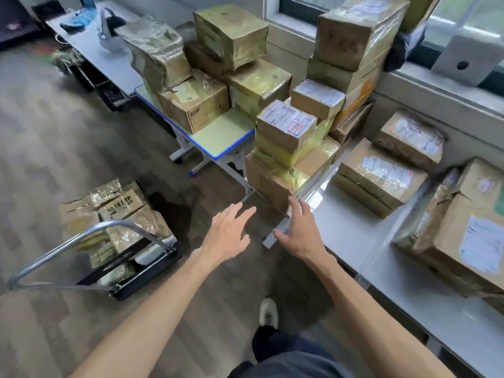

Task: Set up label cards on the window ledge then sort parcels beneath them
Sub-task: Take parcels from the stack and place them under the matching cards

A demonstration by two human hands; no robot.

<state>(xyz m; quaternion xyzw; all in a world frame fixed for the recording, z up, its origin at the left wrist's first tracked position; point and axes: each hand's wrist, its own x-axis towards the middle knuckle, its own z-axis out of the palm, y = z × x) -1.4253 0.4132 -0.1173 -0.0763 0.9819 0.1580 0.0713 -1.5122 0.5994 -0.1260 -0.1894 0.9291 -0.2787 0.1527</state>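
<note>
Grey wood-look flooring (54, 148) fills the left of the frame, and a run of tables lines the window wall on the right. At centre, both of the person's arms reach forward from the bottom edge. The left hand (229, 236) hangs in the air with fingers straight and spread, holding nothing, just short of the parcel stack. The right hand (298, 236) is spread too, its fingertips (294, 204) right at the lower corner of the bottom box (272, 184) of a stack of taped parcels (289, 143); whether they actually touch the cardboard cannot be told. That stack sits at the left end of a grey table (349, 236), overhanging its edge. More labelled parcels lie further right on it, a flat one (381, 175) at mid-right and a big one (469, 236) at the right edge. Beyond, a small desk with a blue rim (223, 137) carries yellow-taped boxes (231, 36) piled high, upper centre. Top right, the window ledge (436, 88) holds a pale panel with a dark hole (463, 61), leaning against the glass. Lower left, a hand trolley (90, 241) with a metal handle is loaded with small packets. The person's shoe (268, 313) shows at bottom centre.
</note>
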